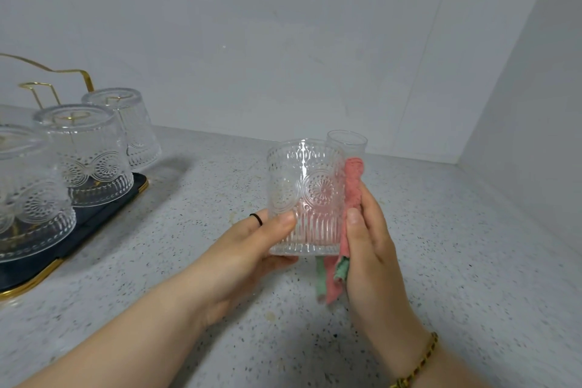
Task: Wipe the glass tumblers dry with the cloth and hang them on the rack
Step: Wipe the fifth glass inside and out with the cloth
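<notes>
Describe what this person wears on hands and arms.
No gloves, and no sleeves in view: both forearms are bare. The left hand carries a thin black ring on one finger. By the right hand, the wrist wears a braided cord bracelet in yellow and dark strands.

Speckled grey countertop (441, 261), running back to a white wall. Dark gold-rimmed rack tray (47, 264) sitting flat on it over at 9 o'clock. Plain clear glass (346, 142) up around 12, base hidden.
</notes>
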`<move>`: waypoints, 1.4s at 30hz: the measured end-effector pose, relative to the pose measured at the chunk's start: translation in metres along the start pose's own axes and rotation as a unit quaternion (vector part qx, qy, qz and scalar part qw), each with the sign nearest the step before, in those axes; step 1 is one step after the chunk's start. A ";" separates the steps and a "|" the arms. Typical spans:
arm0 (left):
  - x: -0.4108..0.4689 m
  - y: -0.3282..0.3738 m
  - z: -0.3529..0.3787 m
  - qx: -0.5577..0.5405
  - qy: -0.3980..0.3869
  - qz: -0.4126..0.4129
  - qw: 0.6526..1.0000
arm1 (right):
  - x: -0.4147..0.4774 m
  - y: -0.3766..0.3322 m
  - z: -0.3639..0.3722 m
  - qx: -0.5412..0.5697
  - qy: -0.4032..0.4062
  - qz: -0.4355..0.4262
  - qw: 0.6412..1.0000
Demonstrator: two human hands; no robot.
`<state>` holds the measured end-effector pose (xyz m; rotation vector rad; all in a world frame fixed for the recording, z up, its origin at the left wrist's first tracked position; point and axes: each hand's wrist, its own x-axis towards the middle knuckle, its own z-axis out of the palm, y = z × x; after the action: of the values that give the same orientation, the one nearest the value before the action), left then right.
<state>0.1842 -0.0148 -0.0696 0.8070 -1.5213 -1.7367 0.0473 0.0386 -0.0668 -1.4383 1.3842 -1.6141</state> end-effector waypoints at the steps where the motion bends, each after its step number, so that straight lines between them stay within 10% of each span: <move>1: 0.001 0.000 0.001 0.012 0.024 0.006 1.000 | 0.001 0.002 0.000 -0.006 0.010 -0.001 1.000; 11: 0.002 -0.009 0.010 -0.012 0.074 -0.001 0.997 | 0.001 0.013 0.012 -0.128 0.017 -0.135 0.982; 19: 0.001 -0.004 0.010 -0.062 0.061 0.038 0.995 | 0.000 0.003 0.003 -0.055 -0.043 -0.007 0.998; 27: 0.001 -0.006 0.010 -0.029 0.080 0.005 0.996 | 0.002 0.011 0.009 -0.159 0.019 -0.165 0.973; 42: -0.002 0.001 0.007 -0.019 0.119 0.009 0.993 | -0.005 0.000 0.008 -0.055 -0.032 -0.003 0.998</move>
<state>0.1793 -0.0092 -0.0678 0.9420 -1.3284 -1.5885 0.0560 0.0401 -0.0693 -1.5443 1.4545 -1.5024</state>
